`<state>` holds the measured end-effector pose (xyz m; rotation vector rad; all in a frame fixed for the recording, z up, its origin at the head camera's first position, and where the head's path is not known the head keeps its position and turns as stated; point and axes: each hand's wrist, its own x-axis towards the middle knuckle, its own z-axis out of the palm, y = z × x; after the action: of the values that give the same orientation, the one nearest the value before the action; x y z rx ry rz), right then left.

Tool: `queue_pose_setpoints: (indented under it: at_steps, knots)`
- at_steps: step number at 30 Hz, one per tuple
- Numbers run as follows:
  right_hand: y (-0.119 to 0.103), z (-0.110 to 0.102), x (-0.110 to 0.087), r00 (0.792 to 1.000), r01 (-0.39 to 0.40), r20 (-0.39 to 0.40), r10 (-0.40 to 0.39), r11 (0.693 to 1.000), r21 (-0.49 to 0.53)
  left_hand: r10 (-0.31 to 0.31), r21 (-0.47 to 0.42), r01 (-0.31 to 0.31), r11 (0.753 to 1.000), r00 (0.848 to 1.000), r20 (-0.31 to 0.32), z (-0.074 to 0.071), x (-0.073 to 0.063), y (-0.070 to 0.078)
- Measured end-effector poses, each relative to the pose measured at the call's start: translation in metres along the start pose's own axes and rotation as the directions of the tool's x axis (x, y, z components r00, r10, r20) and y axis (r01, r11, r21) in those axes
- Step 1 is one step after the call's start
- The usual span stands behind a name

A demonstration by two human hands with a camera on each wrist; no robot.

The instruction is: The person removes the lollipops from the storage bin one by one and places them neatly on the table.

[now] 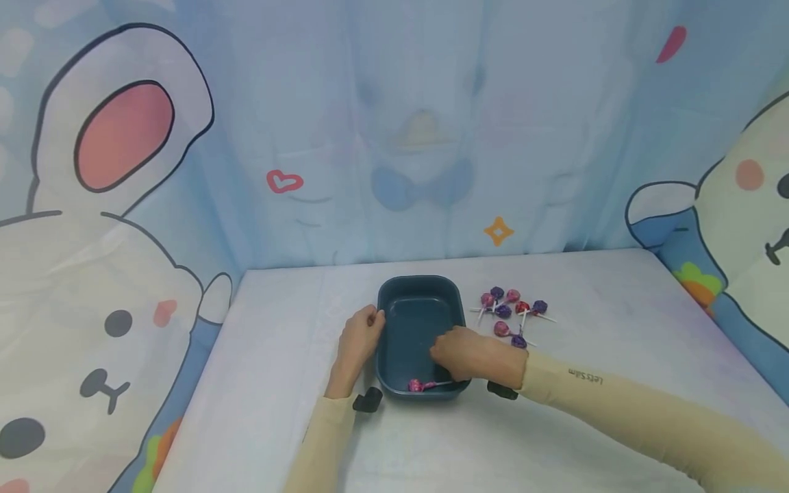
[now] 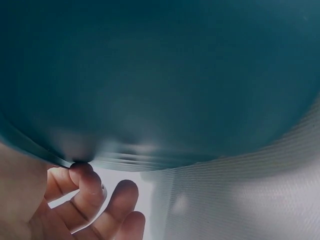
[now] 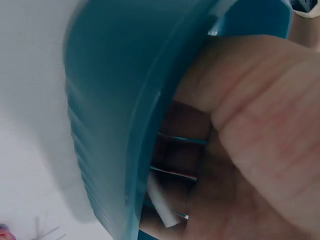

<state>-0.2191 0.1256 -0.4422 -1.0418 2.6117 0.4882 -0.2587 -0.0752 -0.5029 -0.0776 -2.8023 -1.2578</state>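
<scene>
A deep teal tray [image 1: 419,329] lies on the table. At its left rim, my left hand [image 1: 357,346] grips the edge; in the left wrist view a curled finger [image 2: 86,182] touches the underside of the rim. My right hand [image 1: 474,356] reaches over the right rim into the tray, fingers bent. Against those fingers shows the end of a white lollipop stick [image 3: 162,205]; the candy end is hidden. A pink lollipop [image 1: 416,385] lies inside the tray at the near end, its stick pointing toward the right hand.
Several pink, red and purple wrapped lollipops [image 1: 502,311] lie in a loose group on the white table [image 1: 277,342], right of the tray. Behind the table hangs a blue printed cloth [image 1: 308,137]. A dark wrist camera [image 1: 368,400] sits at the left wrist.
</scene>
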Motion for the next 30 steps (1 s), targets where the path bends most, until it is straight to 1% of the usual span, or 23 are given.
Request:
queue_pose_setpoints:
  at_steps: [4,9,11,15,18,20,25,30]
  knots:
    - [0.001,0.001,-0.001,1.0,0.002,-0.005,-0.001,0.999,0.032,-0.005,-0.003,0.005,1.0,1.0,-0.001,0.0,0.0,0.0]
    - [0.004,0.001,-0.001,1.0,0.026,-0.009,-0.026,0.999,0.041,-0.005,0.001,0.005,1.0,1.0,-0.002,0.0,0.0,0.001]
    - [0.006,0.0,0.0,0.999,0.038,-0.003,-0.038,0.997,0.07,-0.008,0.001,0.008,1.0,1.0,-0.002,0.0,0.0,0.001]
    - [0.013,-0.004,-0.002,0.998,0.058,-0.007,-0.058,0.983,0.173,-0.018,0.001,0.018,1.0,1.0,0.005,0.0,0.0,0.0]
    - [0.02,-0.009,-0.006,0.996,0.09,-0.043,-0.083,0.969,0.23,-0.021,0.001,0.021,1.0,1.0,0.007,0.0,0.0,0.0]
    - [0.024,-0.012,-0.009,0.993,0.103,-0.073,-0.088,0.963,0.248,-0.021,0.0,0.021,1.0,1.0,0.006,0.0,0.0,0.0]
    - [0.038,-0.018,-0.019,0.987,0.131,-0.138,-0.088,0.93,0.342,-0.02,-0.004,0.02,1.0,1.0,0.003,-0.001,0.0,0.001]
    - [0.056,-0.011,-0.032,0.981,0.136,-0.187,-0.055,0.88,0.456,-0.018,-0.009,0.018,1.0,1.0,0.002,-0.001,0.0,0.001]
